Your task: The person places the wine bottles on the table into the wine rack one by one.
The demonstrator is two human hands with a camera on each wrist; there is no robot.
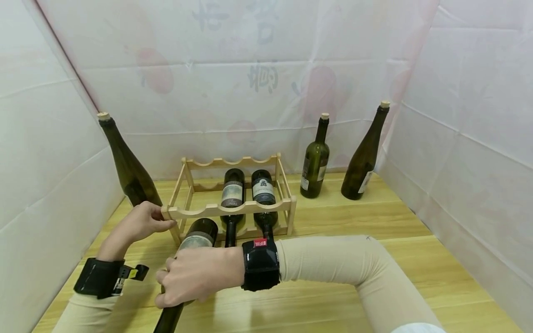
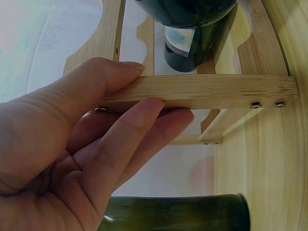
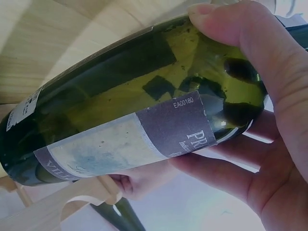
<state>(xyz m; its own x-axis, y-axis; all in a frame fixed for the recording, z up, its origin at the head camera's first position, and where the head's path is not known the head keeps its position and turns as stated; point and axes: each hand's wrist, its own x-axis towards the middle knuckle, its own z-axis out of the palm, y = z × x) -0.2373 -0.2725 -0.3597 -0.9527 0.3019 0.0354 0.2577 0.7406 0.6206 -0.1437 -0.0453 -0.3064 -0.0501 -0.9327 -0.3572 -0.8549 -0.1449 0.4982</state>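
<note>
My left hand [image 1: 143, 223] is at the front left corner of a wooden wine rack [image 1: 208, 212]. In the left wrist view, its thumb and fingers pinch a wooden upright [image 2: 221, 91] of the rack. My right hand [image 1: 204, 275] grips a green wine bottle [image 3: 110, 96] around its shoulder, in front of the rack's left part. The bottle slants, its base toward the rack and its neck toward me. Two labelled wine bottles, one in the middle [image 1: 232, 192] and one at the right [image 1: 263, 187], lie in the rack with their necks forward.
A tall corked bottle [image 1: 131, 169] stands left of the rack, close behind my left hand. Two more corked bottles, a shorter one [image 1: 315, 162] and a taller one [image 1: 364, 159], stand to the right on the wooden table [image 1: 374, 222]. White cloth walls [image 1: 200, 101] enclose the back and sides.
</note>
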